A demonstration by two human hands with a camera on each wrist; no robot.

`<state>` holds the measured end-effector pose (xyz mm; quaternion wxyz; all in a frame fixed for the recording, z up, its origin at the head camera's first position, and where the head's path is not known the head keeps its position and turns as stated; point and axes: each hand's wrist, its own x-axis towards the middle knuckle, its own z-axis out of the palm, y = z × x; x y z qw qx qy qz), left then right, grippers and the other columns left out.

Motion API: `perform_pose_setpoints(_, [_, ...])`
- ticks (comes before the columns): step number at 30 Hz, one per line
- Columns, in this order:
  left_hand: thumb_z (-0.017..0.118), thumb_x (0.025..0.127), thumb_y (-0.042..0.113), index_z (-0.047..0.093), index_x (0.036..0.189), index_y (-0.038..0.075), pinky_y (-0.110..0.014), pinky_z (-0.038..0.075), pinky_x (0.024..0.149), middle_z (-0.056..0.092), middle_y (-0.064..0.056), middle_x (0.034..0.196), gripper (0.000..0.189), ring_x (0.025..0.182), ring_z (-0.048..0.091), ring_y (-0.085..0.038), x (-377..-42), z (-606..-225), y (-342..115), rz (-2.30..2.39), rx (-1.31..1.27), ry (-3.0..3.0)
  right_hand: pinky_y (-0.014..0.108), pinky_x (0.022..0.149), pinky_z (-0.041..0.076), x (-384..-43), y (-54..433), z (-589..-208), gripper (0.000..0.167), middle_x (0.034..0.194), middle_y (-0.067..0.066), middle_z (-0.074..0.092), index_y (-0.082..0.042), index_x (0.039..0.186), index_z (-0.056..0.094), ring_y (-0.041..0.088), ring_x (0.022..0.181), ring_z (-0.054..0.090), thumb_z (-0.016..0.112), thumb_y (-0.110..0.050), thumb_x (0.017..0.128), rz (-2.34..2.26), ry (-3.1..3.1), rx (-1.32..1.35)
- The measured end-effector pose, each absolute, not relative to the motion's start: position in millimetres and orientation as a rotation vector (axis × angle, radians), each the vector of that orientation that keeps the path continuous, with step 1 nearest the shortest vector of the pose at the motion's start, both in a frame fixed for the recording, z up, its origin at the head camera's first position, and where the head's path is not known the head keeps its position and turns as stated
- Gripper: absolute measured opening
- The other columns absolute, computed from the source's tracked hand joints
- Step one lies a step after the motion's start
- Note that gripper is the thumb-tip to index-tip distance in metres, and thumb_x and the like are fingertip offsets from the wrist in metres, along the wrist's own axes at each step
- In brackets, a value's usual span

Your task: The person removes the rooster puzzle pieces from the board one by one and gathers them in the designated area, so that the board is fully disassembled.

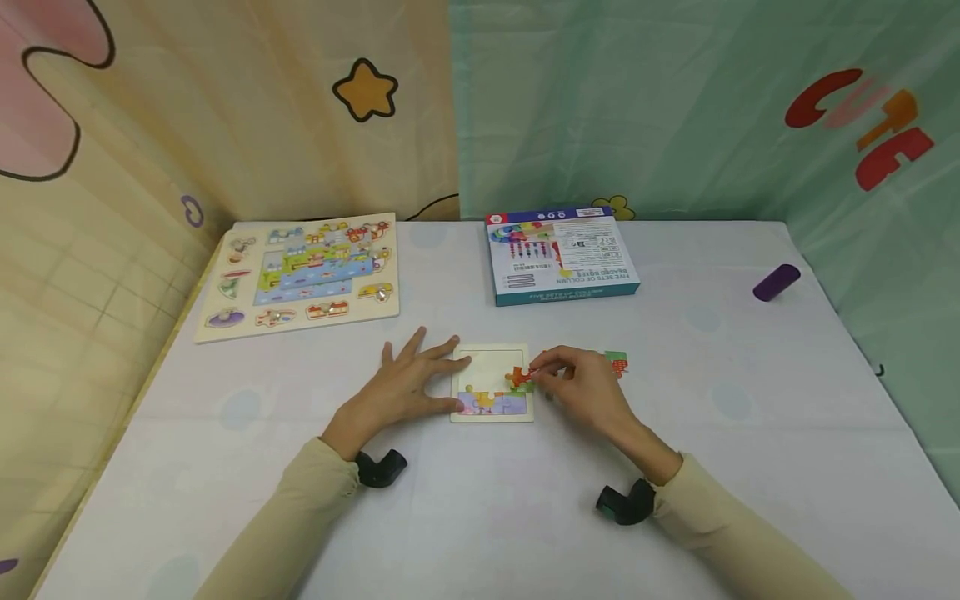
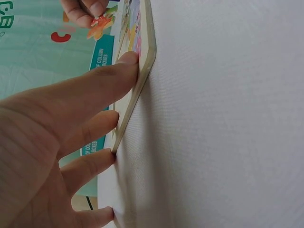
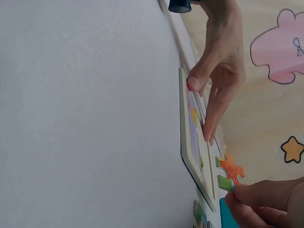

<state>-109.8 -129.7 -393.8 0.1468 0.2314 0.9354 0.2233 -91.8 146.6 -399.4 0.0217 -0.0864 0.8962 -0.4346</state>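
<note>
A small wooden puzzle tray (image 1: 483, 367) lies on the table between the two hands. Joined jigsaw pieces (image 1: 495, 404) in lilac and yellow line its near side; its far part shows bare wood. My left hand (image 1: 405, 390) spreads its fingers at the left edge, the thumb (image 2: 128, 58) pressing on the near left corner. Between thumb and fingertips, my right hand (image 1: 588, 387) pinches an orange-red and green jigsaw piece (image 3: 232, 167), held above the right part of the tray. More jigsaw pieces (image 1: 617, 364) lie beyond the right hand, partly hidden by it.
At the back left lies a large wooden picture board (image 1: 300, 321) with knobbed pieces. A flat purple and teal box (image 1: 566, 258) is at the back centre. A dark purple cylinder (image 1: 777, 282) lies at the far right. Curtains (image 1: 675, 108) hang behind the table.
</note>
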Motion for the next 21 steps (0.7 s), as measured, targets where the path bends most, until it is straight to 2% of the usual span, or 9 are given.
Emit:
perform_pose_setpoints(4, [0.082,0.079,0.042,0.057,0.140,0.023,-0.077,-0.002,0.105,0.033,-0.002,0.158,0.069,0.148,0.004,-0.042,-110.1,-395.4,-130.4,0.642,0.670,2.694,0.024,0.051,0.039,-90.4,159.8,-399.2,0.008,0.090,-0.002,0.073,-0.014,0.094,0.077,0.017,0.060,0.050,0.075,-0.012,0.086,-1.358,2.767,-0.219])
perform_pose_setpoints(11, [0.081,0.079,0.044,0.056,0.141,0.025,-0.076,-0.002,0.106,0.032,0.000,0.158,0.069,0.149,0.002,-0.040,-110.5,-395.6,-130.7,0.639,0.655,2.683,0.025,0.047,0.041,-84.4,188.1,-400.5,0.010,0.086,0.001,0.072,-0.012,0.097,0.077,0.018,0.061,0.051,0.074,-0.016,0.088,-1.332,2.771,-0.103])
perform_pose_setpoints(21, [0.081,0.079,0.042,0.056,0.141,0.023,-0.077,-0.001,0.105,0.033,-0.002,0.158,0.070,0.148,0.003,-0.042,-109.4,-393.7,-130.2,0.634,0.661,2.688,0.024,0.069,0.046,-74.0,229.6,-400.3,0.016,0.106,0.007,0.073,-0.011,0.102,0.077,0.020,0.093,0.056,0.070,-0.019,0.090,-1.271,2.778,0.107])
